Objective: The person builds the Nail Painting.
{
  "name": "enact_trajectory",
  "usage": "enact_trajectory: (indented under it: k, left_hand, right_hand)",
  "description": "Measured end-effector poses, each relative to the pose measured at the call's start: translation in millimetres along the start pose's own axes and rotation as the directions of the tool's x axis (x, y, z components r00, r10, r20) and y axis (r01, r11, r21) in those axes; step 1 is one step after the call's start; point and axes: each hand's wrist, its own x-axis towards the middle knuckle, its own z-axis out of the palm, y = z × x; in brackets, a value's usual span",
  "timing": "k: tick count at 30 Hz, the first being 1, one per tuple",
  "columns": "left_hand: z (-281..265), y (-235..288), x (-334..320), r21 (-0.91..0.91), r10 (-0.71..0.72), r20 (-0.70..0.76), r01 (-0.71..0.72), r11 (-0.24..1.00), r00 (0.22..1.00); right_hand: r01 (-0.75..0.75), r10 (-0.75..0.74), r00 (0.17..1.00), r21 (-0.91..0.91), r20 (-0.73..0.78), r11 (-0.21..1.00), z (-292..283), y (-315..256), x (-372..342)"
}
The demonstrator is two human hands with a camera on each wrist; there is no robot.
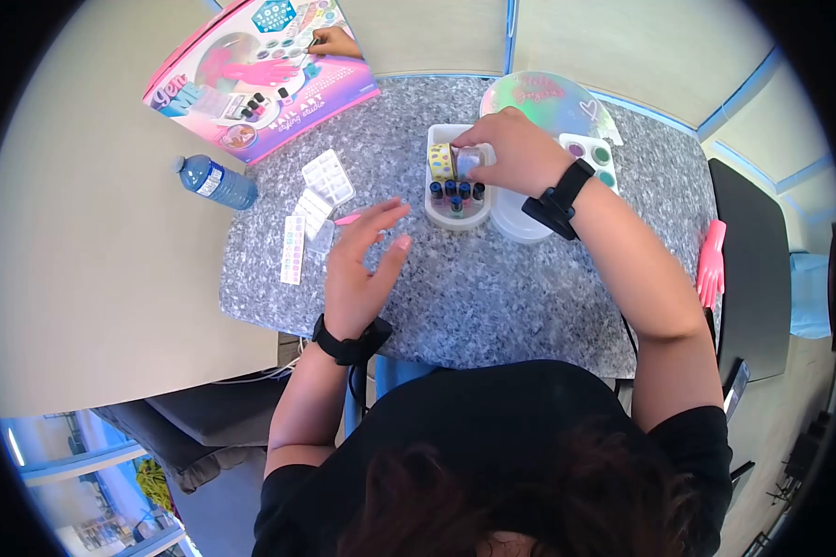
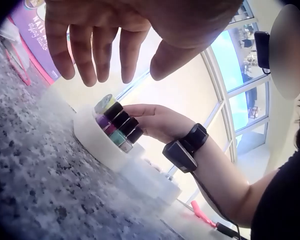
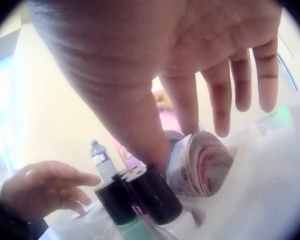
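Note:
My right hand [image 1: 520, 153] reaches into a white oblong tray [image 1: 457, 223] on the speckled table. Its thumb and index finger pinch a pale patterned roll of thin strip [image 3: 210, 165], wound in layers; the other fingers extend past it. Beside that roll stands a yellow patterned roll [image 1: 440, 161]. Several nail polish bottles [image 1: 452, 190] with dark caps fill the tray's near end, with purple and teal among their colours in the left wrist view. My left hand [image 1: 362, 269] hovers over the table left of the tray, fingers spread and holding nothing.
Left lie sticker sheets [image 1: 293, 249], a small white compartment tray [image 1: 328, 176], a water bottle [image 1: 215, 183] and the nail art box [image 1: 260, 84]. On the right are a clear round container [image 1: 520, 221], a glitter palette [image 1: 606, 177], an iridescent disc [image 1: 567, 110] and a pink model hand [image 1: 711, 265].

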Motion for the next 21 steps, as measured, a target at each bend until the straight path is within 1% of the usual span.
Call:
enact_trajectory:
  k: [3,5,6,8,9,10,11,12,14,15,17,18,19,21]
  left_hand:
    - [-1,2,-1,0.043,0.028,0.002,-0.028,0.999,1.000]
    - [-3,3,-2,0.039,0.011,-0.014,-0.010,0.999,1.000]
    - [-4,-2,-3,0.037,0.011,-0.014,-0.010,0.999,1.000]
    - [-7,-13,-3,-0.010,-0.014,-0.044,0.013,1.000,0.999]
    - [-9,-17,-5,-0.005,-0.019,-0.048,0.019,1.000,0.999]
    - [-13,-16,-5,-0.011,-0.019,-0.067,0.018,1.000,0.998]
    - [-18,-16,-7,-0.016,-0.020,-0.087,0.019,1.000,0.996]
    - [-23,-18,-8,-0.006,-0.028,-0.097,0.027,1.000,0.995]
    - [-37,-25,-9,0.080,0.012,-0.185,0.003,0.997,0.983]
    - [-46,-29,-9,0.091,0.008,-0.195,0.010,0.996,0.981]
    - [-67,-37,-11,0.106,-0.104,-0.313,0.144,0.984,0.944]
    - [-77,-41,-10,0.164,-0.118,-0.345,0.183,0.969,0.931]
    - [-86,-46,-8,0.169,-0.119,-0.351,0.188,0.968,0.929]
    - [-99,-57,2,0.234,-0.149,-0.345,0.238,0.942,0.927]
  right_hand:
    - [0.040,-0.040,0.999,-0.030,0.003,0.999,7,1,-3]
    - [0.049,-0.039,0.993,0.092,-0.108,0.995,14,5,-6]
    - [0.048,-0.038,0.994,0.090,-0.107,0.995,15,8,-8]
    - [-0.020,0.018,1.000,0.121,0.015,0.993,14,2,-14]
    - [-0.013,0.011,1.000,0.125,0.018,0.992,20,3,-17]
    - [0.081,-0.068,0.991,0.108,-0.114,0.991,30,7,-21]
    - [0.171,-0.147,0.959,0.082,-0.242,0.982,36,7,-25]
    - [0.204,-0.177,0.948,0.076,-0.266,0.976,38,7,-30]
    - [0.187,-0.160,0.967,0.127,-0.197,0.974,34,3,-45]
    - [0.170,-0.146,0.977,0.157,-0.153,0.973,34,1,-53]
    - [0.189,-0.168,0.978,0.179,-0.128,0.965,34,-2,-67]
    - [0.219,-0.192,0.969,0.172,-0.159,0.960,35,-3,-73]
    - [0.245,-0.213,0.958,0.163,-0.192,0.956,36,-5,-79]
    - [0.251,-0.220,0.960,0.184,-0.171,0.950,34,-11,-89]
